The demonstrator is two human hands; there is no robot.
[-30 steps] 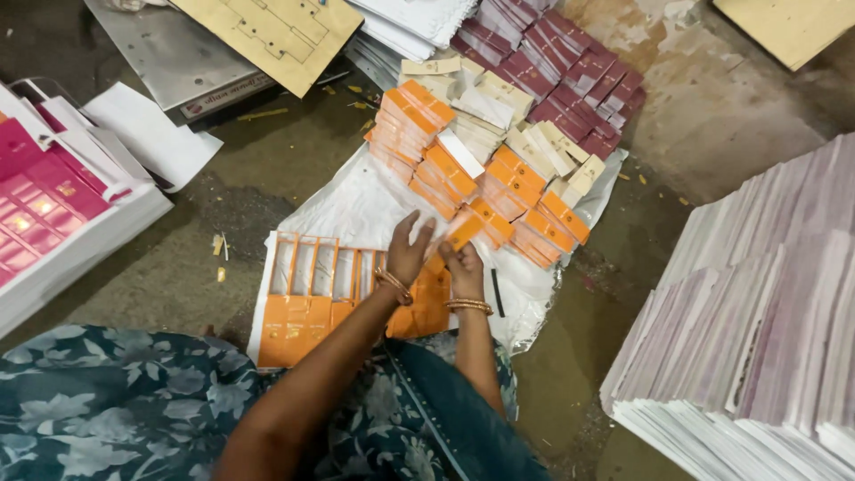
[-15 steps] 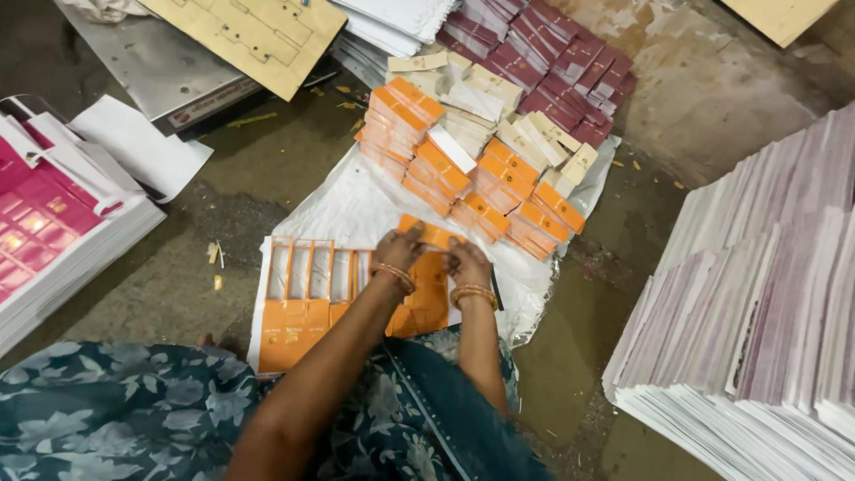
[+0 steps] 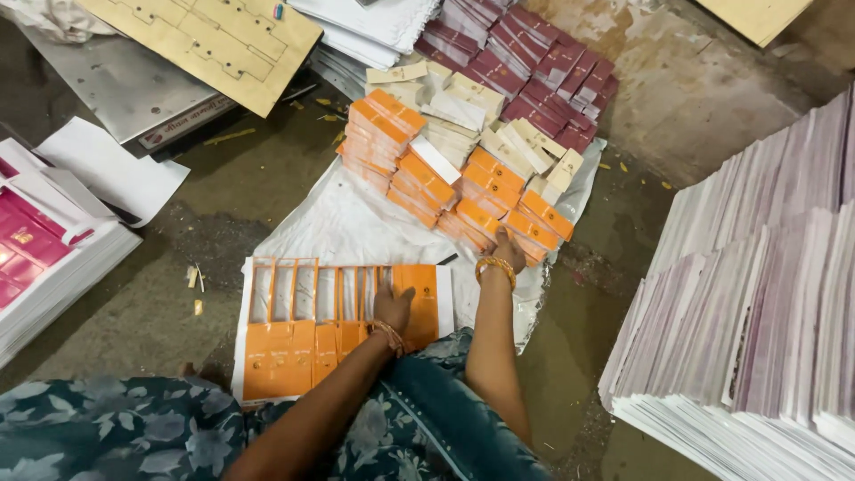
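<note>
Right now my left hand point(image 3: 393, 307) lies flat, fingers spread, palm down on the orange die-cut carton sheet point(image 3: 303, 334) in front of my knees; it grips nothing, just presses the sheet near its right end. That sheet sits on top of a stack of same sheets, part punched out, white gaps showing between orange strips in its upper half. My right hand point(image 3: 508, 249) is stretched forward, touching the near edge of the pile of orange folded cartons point(image 3: 463, 191); fingers are mostly hidden against the cartons, so I cannot tell if they hold one or rest loose. Gold bangle on each wrist. Orange cartons lie in overlapping rows on a white plastic sack point(image 3: 347, 223) spread on the concrete floor point(image 3: 223, 196). Cream carton blanks point(image 3: 499, 134) are mixed in behind the orange ones, maroon cartons point(image 3: 543, 71) further back. Tall stacks of pale purple printed sheets point(image 3: 757, 294) fill the right side. Pink printed sheets point(image 3: 36, 249) stack at far left, wooden die board point(image 3: 205, 40) top left. Floral blue-green dress fabric point(image 3: 107, 436) covers my lap at the bottom.
</note>
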